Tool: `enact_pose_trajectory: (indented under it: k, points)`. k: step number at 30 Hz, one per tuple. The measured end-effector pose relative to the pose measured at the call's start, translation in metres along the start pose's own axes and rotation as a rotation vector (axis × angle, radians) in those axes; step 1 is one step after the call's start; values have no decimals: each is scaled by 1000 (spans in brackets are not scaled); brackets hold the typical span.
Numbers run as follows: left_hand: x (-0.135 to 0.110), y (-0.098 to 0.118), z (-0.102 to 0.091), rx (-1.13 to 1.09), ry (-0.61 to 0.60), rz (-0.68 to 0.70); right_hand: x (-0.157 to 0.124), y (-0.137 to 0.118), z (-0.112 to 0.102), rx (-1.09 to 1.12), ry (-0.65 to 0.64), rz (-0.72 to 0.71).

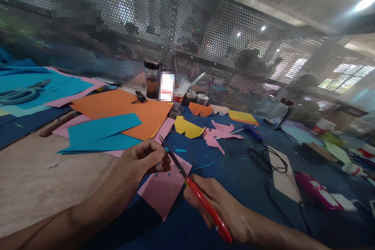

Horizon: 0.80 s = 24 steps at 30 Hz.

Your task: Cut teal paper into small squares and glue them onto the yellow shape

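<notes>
Holding red-handled metal scissors [193,189] in my right hand [222,211], fingers wrapped round the handles, blades nearly closed and slanting up-left, I pinch a tiny blue paper scrap [166,149] at the blades with my left hand [143,160]. A pink paper sheet [164,191] lies beneath them; a large orange paper sheet [125,109] and a black cable [269,164] lie beyond.

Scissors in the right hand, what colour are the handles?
The scissors have red handles; head view shows it best.
</notes>
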State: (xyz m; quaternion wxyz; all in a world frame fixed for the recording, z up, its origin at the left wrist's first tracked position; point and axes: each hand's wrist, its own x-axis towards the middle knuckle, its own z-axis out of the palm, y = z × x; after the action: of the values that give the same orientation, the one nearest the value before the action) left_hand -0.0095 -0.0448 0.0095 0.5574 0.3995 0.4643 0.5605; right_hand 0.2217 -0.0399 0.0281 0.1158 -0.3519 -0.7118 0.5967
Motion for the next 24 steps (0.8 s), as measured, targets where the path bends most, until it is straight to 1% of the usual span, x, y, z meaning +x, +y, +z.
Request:
enact_pose_trajectory:
  k: [4,7,15,19,24]
  points:
    - [0,0,0,-13,15,-6,1,1,1,-10,17,-10]
    - [-1,1,1,-14,22,-1,1,1,1,10,18,8]
    - [0,1,1,-25,13,-1,0,2,2,35,19,26]
    - [0,0,1,-26,11,4,1,1,2,9,22,17]
    - [1,2,2,-24,11,2,1,0,2,22,18,45]
